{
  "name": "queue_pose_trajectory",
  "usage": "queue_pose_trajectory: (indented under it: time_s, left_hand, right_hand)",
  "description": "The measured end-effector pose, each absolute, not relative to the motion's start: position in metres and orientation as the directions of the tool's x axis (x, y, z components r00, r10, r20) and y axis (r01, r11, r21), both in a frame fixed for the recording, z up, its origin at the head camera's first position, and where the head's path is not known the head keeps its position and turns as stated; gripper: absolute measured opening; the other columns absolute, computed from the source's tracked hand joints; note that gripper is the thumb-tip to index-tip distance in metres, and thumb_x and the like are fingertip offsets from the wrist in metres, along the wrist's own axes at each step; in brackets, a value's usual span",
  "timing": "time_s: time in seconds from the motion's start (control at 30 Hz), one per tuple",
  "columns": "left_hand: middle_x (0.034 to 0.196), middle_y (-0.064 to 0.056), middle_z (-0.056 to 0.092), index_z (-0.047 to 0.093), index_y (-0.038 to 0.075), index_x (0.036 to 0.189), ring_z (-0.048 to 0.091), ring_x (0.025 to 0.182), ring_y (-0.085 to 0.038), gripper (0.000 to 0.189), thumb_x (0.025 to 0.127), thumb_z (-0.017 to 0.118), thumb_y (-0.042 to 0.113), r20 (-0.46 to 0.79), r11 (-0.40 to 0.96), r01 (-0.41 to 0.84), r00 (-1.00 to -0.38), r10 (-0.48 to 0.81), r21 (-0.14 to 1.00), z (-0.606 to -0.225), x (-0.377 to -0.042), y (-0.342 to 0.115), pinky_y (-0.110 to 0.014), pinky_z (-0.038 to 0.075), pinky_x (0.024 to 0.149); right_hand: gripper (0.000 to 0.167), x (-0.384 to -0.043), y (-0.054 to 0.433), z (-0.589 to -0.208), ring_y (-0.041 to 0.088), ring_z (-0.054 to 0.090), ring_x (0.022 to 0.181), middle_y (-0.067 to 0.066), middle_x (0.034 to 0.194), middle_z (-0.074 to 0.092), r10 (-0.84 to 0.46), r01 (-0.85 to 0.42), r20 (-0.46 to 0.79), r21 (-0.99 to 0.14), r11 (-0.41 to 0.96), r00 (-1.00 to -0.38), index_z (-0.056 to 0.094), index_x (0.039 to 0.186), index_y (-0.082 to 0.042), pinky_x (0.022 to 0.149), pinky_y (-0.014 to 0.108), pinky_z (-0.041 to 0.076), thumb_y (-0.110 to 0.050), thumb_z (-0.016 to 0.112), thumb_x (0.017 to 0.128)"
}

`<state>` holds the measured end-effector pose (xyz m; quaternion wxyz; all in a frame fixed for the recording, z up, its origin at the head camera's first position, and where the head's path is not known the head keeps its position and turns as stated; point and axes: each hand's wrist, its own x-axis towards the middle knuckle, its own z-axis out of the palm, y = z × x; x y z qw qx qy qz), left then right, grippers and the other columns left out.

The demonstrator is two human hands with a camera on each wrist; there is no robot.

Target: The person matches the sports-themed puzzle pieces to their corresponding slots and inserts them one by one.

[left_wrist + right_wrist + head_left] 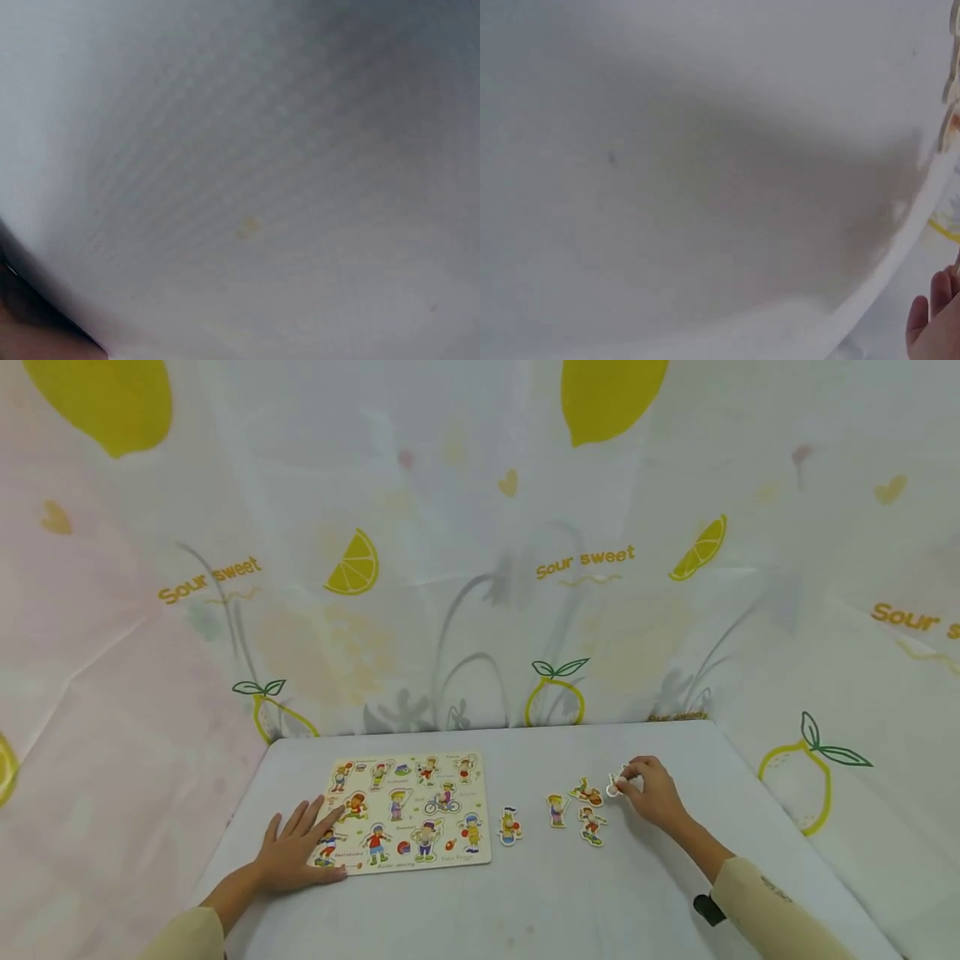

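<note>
My left hand lies with fingers spread over the lower left of a wooden picture puzzle board printed with children doing sports. Out to the right, my right hand pinches a small puzzle piece between thumb and fingers; its picture is mostly hidden. Just left of that hand are a piece with a reclining figure and a running-figure piece. A piece showing a figure with a stick is beside them. Nearest the board's right edge lies a piece with red gloves.
All of this is on a white-covered table. A lemon-print cloth hangs behind it and along both sides. A black band shows at the right sleeve. The left wrist view holds mainly blurred white tabletop.
</note>
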<state>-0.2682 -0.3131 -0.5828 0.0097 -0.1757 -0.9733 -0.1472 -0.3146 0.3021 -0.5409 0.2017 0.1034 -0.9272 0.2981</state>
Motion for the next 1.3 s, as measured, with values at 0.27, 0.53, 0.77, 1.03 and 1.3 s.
queue_pose_trajectory:
  time_s: [0.27, 0.53, 0.77, 1.03, 1.3]
  left_hand:
    - [0.161, -0.025, 0.018, 0.03, 0.028, 0.155, 0.014, 0.144, -0.053, 0.1, 0.073, 0.069, 0.072, 0.093, 0.892, 0.349, -0.937, 0.336, 0.288, -0.586, -0.268, -0.314, -0.077, -0.001, 0.107]
    - [0.161, -0.026, 0.016, 0.028, 0.029, 0.156, 0.012, 0.144, -0.053, 0.102, 0.073, 0.066, 0.076, 0.064, 0.902, 0.329, -0.944, 0.324, 0.28, -0.584, -0.27, -0.315, -0.077, -0.002, 0.107]
    - [0.162, -0.025, 0.015, 0.029, 0.026, 0.156, 0.011, 0.146, -0.052, 0.104, 0.073, 0.063, 0.079, 0.042, 0.913, 0.314, -0.948, 0.314, 0.259, -0.581, -0.268, -0.312, -0.075, -0.002, 0.109]
    - [0.161, -0.025, 0.019, 0.034, 0.019, 0.153, 0.017, 0.145, -0.052, 0.103, 0.073, 0.066, 0.076, 0.04, 0.919, 0.322, -0.946, 0.322, 0.228, -0.573, -0.267, -0.306, -0.076, 0.004, 0.109]
    - [0.162, -0.025, 0.017, 0.033, 0.018, 0.154, 0.014, 0.146, -0.052, 0.104, 0.073, 0.065, 0.077, 0.012, 0.93, 0.296, -0.954, 0.301, 0.219, -0.572, -0.265, -0.308, -0.075, 0.003, 0.11]
  right_hand:
    - [0.03, -0.303, 0.31, -0.547, 0.024, 0.051, 0.075, 0.015, 0.079, 0.058, 0.049, -0.026, 0.157, -0.441, 0.897, -0.986, 0.066, 0.07, 0.0, 0.056, 0.033, 0.041, -0.024, 0.073, 0.086]
    - [0.016, -0.305, 0.318, -0.548, 0.017, 0.057, 0.077, 0.011, 0.087, 0.061, -0.113, -0.157, 0.112, -0.568, 0.808, -0.987, 0.07, 0.094, 0.003, 0.063, 0.026, 0.046, -0.011, 0.072, 0.087]
    - [0.012, -0.305, 0.324, -0.553, 0.018, 0.057, 0.082, 0.012, 0.094, 0.062, -0.186, -0.234, 0.143, -0.551, 0.801, -0.972, 0.074, 0.097, 0.0, 0.067, 0.029, 0.048, -0.006, 0.071, 0.088]
    - [0.004, -0.305, 0.326, -0.557, 0.042, 0.062, 0.1, 0.025, 0.109, 0.063, -0.115, -0.279, 0.333, -0.502, 0.818, -0.936, 0.071, 0.088, 0.003, 0.086, 0.055, 0.05, 0.0, 0.07, 0.086]
    - [0.006, -0.322, 0.313, -0.546, 0.049, 0.057, 0.115, 0.029, 0.123, 0.062, -0.035, -0.284, 0.438, -0.52, 0.805, -0.898, 0.069, 0.089, 0.006, 0.095, 0.06, 0.046, 0.001, 0.07, 0.086]
